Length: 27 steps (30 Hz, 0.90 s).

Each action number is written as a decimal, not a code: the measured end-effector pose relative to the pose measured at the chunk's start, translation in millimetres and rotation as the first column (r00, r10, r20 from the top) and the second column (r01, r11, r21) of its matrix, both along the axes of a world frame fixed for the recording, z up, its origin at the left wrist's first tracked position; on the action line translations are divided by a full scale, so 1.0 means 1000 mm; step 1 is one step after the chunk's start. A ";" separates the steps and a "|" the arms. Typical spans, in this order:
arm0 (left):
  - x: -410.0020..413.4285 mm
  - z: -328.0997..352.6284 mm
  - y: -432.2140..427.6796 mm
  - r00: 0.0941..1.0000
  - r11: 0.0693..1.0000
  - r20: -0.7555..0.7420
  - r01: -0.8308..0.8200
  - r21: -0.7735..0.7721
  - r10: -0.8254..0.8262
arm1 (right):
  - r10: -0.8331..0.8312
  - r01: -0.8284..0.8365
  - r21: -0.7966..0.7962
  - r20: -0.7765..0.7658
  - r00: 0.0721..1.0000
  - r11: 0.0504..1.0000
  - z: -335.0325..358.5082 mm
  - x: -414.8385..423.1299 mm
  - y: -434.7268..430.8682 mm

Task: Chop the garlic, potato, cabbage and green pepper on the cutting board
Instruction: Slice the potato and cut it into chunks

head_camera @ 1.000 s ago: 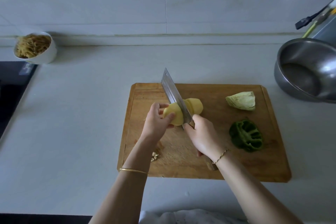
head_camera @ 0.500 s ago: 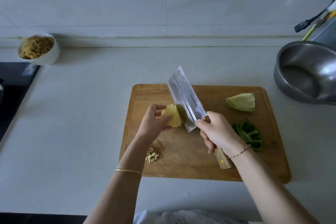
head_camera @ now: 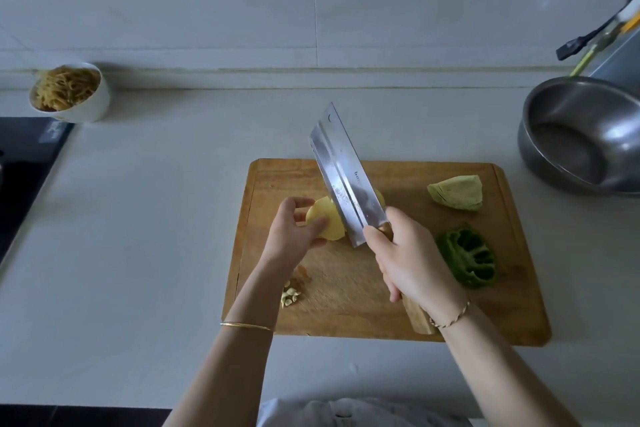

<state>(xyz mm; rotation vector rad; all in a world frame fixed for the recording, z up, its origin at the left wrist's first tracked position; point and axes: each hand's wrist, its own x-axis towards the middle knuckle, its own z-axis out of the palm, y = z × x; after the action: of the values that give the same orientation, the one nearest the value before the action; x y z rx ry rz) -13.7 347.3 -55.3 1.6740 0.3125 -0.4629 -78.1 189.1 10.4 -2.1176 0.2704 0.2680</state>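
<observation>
Pale grey countertop (head_camera: 156, 218), tiled wall behind. Wooden cutting board (head_camera: 502, 305) lies centre-right on it.

Left hand (head_camera: 294, 232) grips a peeled potato half (head_camera: 329, 222) over the board's left-centre, fingers curled round it. Right hand (head_camera: 412, 263) is clenched round the wooden handle of a cleaver (head_camera: 343, 177) — blade tilted, flat side showing, its lower part crossing the potato. Whether steel touches potato, cannot tell. A sliver of a second potato piece (head_camera: 380, 198) shows past the blade's right edge.

Cabbage wedge (head_camera: 457, 197) sits toward the board's far right corner, uncut. Green pepper (head_camera: 467, 258), opened with hollow side up, lies on the right side, just beside the right hand. Chopped garlic (head_camera: 291, 295) is in a small heap at near-left, close to the left forearm.

Off the board — steel bowl (head_camera: 581, 135) at far right, white bowl (head_camera: 69, 92) of yellowish shreds at back left, beside a black cooktop (head_camera: 24, 163).
</observation>
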 end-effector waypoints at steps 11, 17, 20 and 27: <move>0.001 0.001 -0.001 1.000 0.998 0.024 0.010 0.066 -0.012 | 0.037 -0.040 -0.137 -0.022 0.999 0.990 0.004 -0.001 0.006; 0.001 0.004 -0.004 0.996 0.992 0.078 0.035 0.124 -0.045 | 0.045 -0.060 -0.198 -0.078 0.996 0.978 0.012 0.006 0.013; 0.002 0.005 -0.005 0.995 0.988 0.092 0.029 0.152 -0.043 | 0.052 -0.074 -0.165 -0.132 0.990 0.984 0.015 0.012 0.014; 0.003 0.005 -0.006 0.993 0.981 0.103 0.031 0.192 -0.051 | 0.065 -0.105 -0.222 -0.181 0.981 0.969 0.015 0.016 0.020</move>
<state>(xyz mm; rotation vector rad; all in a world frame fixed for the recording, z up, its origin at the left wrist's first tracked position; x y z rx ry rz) -11.0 341.0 -50.1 1.8879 0.2490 -0.3807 -62.0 209.5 25.1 -2.3425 0.3248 0.4934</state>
